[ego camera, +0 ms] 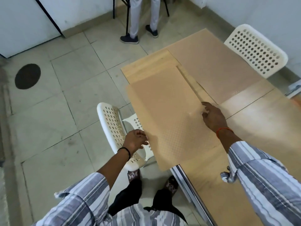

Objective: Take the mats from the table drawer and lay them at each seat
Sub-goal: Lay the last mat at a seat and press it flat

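A beige dotted mat lies on the near left part of the light wooden table, overhanging its left edge above a chair. My left hand pinches the mat's left edge. My right hand rests on the mat's right edge with fingers spread, pressing down. A second, pinker dotted mat lies flat at the far right seat. I cannot see the table drawer.
A white perforated chair stands tucked at the table's left side under the mat. Another white chair stands at the far right. A person's legs are at the far wall. A dark round floor mat lies at left.
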